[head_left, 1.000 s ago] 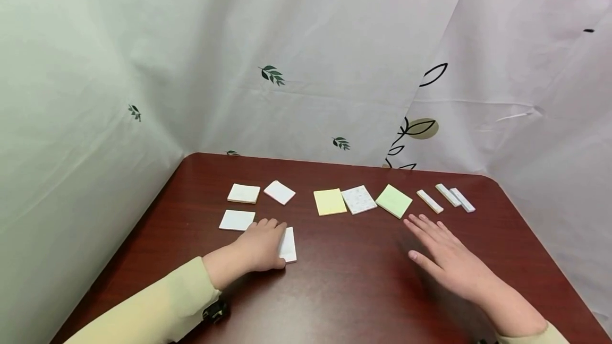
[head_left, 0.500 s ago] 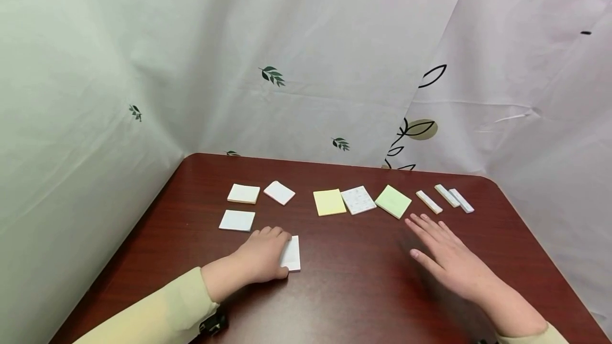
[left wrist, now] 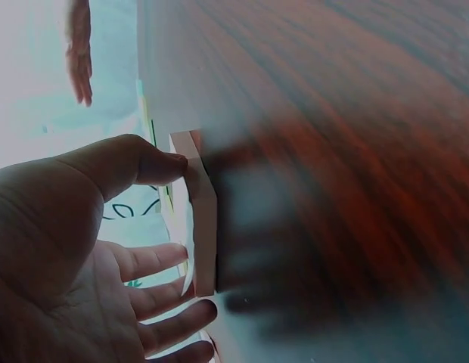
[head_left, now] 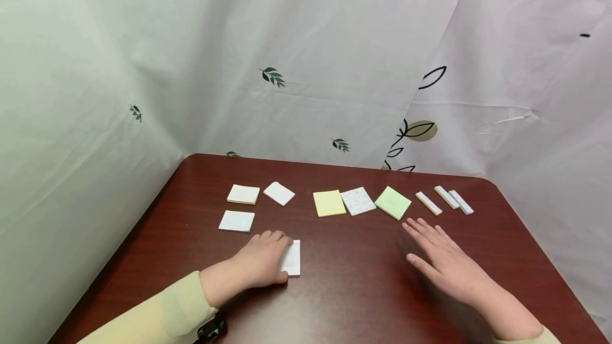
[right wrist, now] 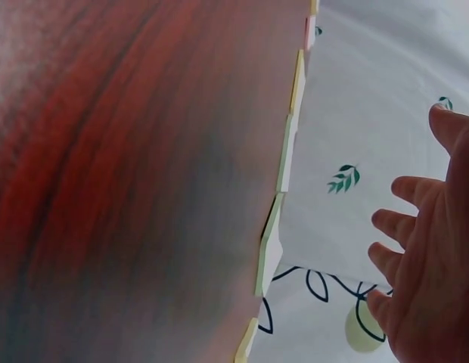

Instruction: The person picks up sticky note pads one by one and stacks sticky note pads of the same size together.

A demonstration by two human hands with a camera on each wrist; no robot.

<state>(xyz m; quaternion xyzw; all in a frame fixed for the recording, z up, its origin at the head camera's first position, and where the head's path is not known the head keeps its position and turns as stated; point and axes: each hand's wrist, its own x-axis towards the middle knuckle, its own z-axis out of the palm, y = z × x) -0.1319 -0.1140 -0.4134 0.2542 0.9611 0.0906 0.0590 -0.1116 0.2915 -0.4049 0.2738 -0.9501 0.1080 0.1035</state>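
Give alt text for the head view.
Left hand grips a white pad at a dark red table; the right hand hovers, fingers straight. Beyond: three other white pads, yellow pad, patterned pad, green pad, and three narrow pads.

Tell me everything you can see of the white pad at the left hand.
The white pad is a rectangular block, apparently stacked paper; in the left wrist view its side looks pinkish tan and a top sheet seems to bow up slightly. It appears to lie flat on the dark red table, its long sides running away from the person. The left hand grips it, covering its left part, thumb at the near end, fingers towards the far end. Any print is too faint to read.
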